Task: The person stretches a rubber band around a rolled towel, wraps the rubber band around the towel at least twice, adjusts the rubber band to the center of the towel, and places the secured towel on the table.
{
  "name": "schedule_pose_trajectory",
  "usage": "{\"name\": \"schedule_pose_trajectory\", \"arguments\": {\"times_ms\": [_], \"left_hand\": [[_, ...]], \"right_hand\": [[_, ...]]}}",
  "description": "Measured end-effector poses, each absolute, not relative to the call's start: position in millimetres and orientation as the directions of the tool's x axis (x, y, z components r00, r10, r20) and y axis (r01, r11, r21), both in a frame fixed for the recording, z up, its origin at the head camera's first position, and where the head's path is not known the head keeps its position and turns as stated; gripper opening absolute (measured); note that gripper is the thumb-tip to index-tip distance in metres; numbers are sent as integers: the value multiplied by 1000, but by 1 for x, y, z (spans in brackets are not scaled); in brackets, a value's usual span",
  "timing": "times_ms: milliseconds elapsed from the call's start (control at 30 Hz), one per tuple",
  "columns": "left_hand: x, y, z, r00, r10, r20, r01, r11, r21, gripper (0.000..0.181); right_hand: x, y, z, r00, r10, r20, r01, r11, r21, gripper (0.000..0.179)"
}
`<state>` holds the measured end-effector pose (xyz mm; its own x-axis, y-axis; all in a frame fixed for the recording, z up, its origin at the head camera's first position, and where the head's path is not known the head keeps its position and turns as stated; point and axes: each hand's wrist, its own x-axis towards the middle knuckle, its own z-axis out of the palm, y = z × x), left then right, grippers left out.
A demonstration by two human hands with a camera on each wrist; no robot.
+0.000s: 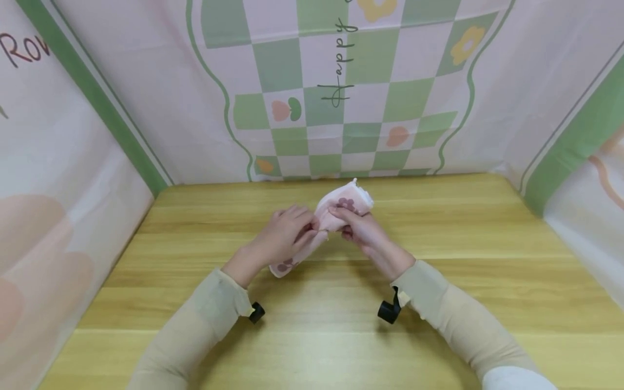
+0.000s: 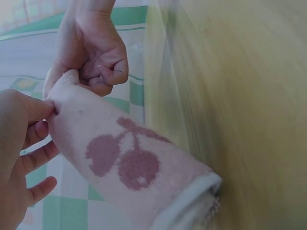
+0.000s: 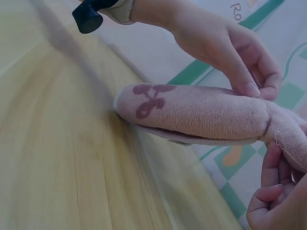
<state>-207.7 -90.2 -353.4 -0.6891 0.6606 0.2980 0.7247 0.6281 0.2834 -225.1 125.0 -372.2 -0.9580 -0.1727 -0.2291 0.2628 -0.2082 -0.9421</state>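
Note:
A pink towel (image 1: 325, 215) with dark plum-coloured fruit motifs is rolled into a long bundle and slants over the table between both hands. My left hand (image 1: 285, 234) pinches it near the middle; in the left wrist view the thumb and a finger nip its edge while the other fingers (image 2: 42, 189) spread free. My right hand (image 1: 363, 230) grips the far half, thumb on top and fingers curled beneath. The right wrist view shows the roll (image 3: 206, 114) narrowing at a crease between the hands. Its near end hangs low, close over the wood.
The wooden table (image 1: 312, 346) runs up to a hanging cloth (image 1: 361, 103) with green checks at the back. More printed cloth (image 1: 73, 179) hangs at both sides. A small black camera (image 1: 389, 312) juts from the right cuff, another (image 1: 256, 312) from the left.

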Motion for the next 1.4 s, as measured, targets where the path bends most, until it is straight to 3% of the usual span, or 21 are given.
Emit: {"name": "schedule_pose_trajectory", "arguments": {"times_ms": [367,667,967,1233,1400], "left_hand": [[-206,-96,-359,-642,681,351,766,577,283,5],[-203,-101,-362,-663,662,350,748,567,346,5],[-202,-99,-368,-665,606,436,746,546,380,5],[-201,-94,-370,-815,477,328,579,654,487,48],[-203,-92,-372,-864,440,246,503,717,483,52]], "right_hand": [[-227,131,-368,-958,-189,-217,255,-207,-945,17],[-225,130,-367,-954,-206,-216,256,-190,-948,19],[-222,127,-373,-953,-214,-216,259,-199,-945,12],[-220,126,-372,-952,-194,-238,283,-253,-925,9],[-218,125,-374,-951,-186,-246,288,-248,-925,7]]}}
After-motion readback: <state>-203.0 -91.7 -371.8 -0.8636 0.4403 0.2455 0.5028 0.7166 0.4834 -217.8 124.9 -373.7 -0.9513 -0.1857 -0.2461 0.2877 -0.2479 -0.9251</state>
